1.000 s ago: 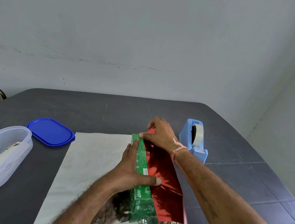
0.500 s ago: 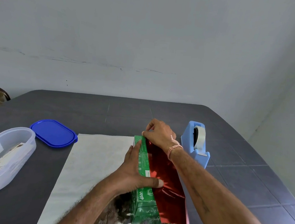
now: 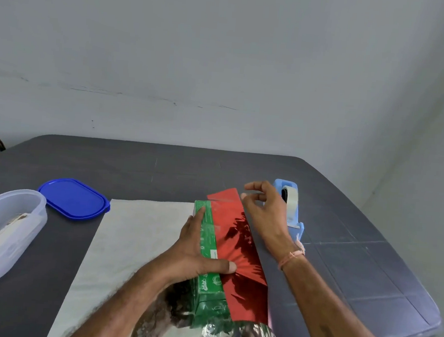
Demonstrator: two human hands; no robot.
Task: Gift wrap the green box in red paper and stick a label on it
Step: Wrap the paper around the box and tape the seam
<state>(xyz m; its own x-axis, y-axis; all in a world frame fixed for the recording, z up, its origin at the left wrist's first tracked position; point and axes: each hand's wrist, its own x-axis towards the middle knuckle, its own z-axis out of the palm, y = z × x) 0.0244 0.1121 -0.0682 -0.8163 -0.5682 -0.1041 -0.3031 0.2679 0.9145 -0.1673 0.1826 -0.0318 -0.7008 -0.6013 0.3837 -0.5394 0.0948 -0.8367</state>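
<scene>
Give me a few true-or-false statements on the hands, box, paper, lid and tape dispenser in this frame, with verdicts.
The left hand grips the green box. True.
The right hand presses on the red paper. False: it hovers above the paper's far end, holding nothing.
The blue lid closes the clear container. False: it lies on the table beside it.
The tape dispenser stands right of the box. True.
The red paper hides the whole box. False: a green strip shows.
</scene>
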